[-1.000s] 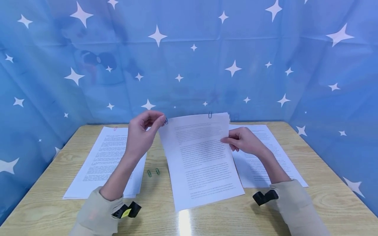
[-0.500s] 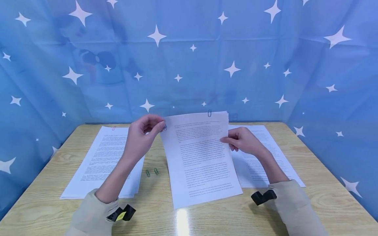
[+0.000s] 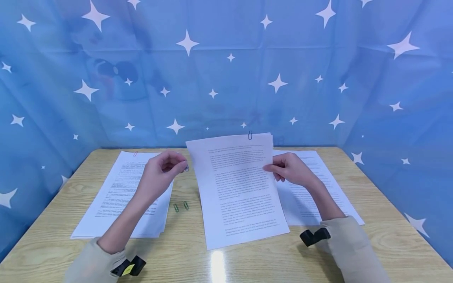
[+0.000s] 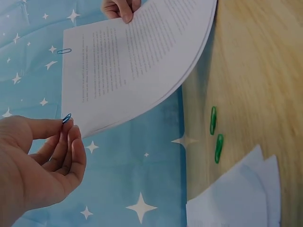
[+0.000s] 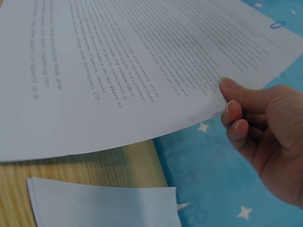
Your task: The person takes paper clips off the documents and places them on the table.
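My left hand point(image 3: 161, 173) pinches a small blue paper clip point(image 4: 66, 118) between thumb and forefinger, just left of the raised sheaf of printed paper point(image 3: 237, 192). My right hand point(image 3: 291, 169) grips that sheaf by its right edge, thumb on the printed face. The sheaf stands tilted above the table, its lower part bending in the left wrist view. On its top edge, toward the right, sits another blue paper clip point(image 3: 250, 135). The sheaf's top left corner carries no clip.
Two green paper clips point(image 3: 185, 205) lie on the wooden table point(image 3: 393, 239). To the left lies a printed stack point(image 3: 120, 188) with a pink clip point(image 3: 135, 153) at its top. Another printed stack point(image 3: 329, 196) lies behind my right hand. A blue starry curtain point(image 3: 226, 74) hangs behind.
My left hand has pulled away from the sheaf's top left corner, moving left and down with the blue paper clip. My right hand keeps its grip on the sheaf.
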